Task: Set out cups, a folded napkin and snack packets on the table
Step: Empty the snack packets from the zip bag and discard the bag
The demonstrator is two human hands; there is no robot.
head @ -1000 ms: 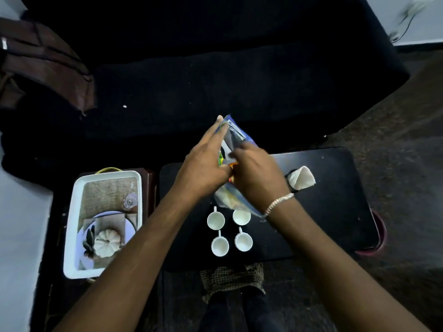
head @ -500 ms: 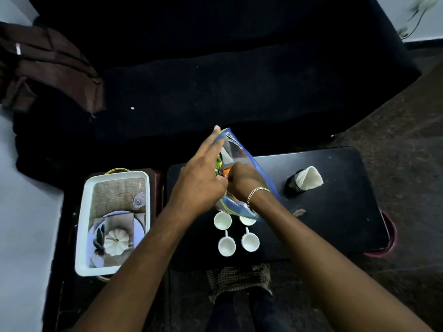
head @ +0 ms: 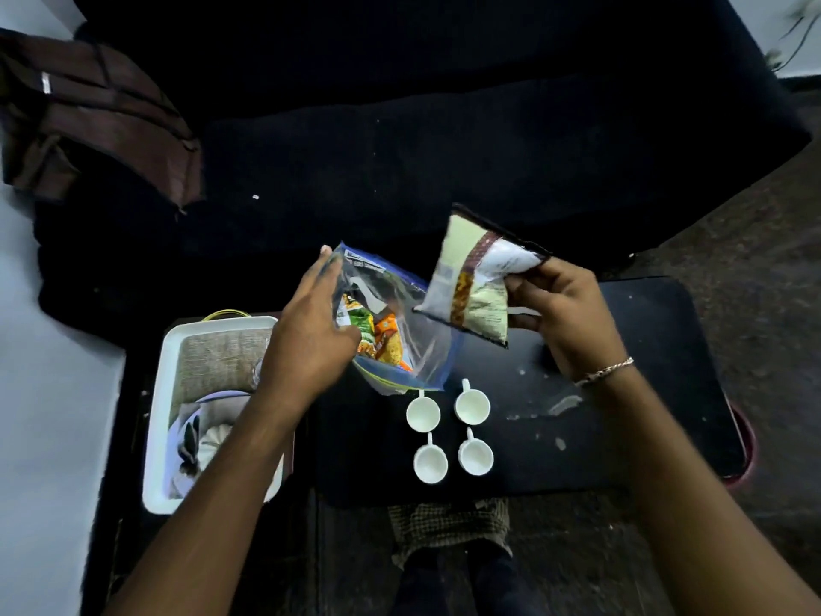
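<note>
Dark sofa behind, the black counter [head: 657, 331] carries four cups [head: 448, 431] in a square. A half-second ago the right hand [head: 564, 317] was inside the bag [head: 400, 331]; now it is out, gripping a packet [head: 475, 286] above the counter. The left hand [head: 311, 340] grips the bag, more packets inside. The napkin is hidden now. First packet is likely ready to set down.
</note>
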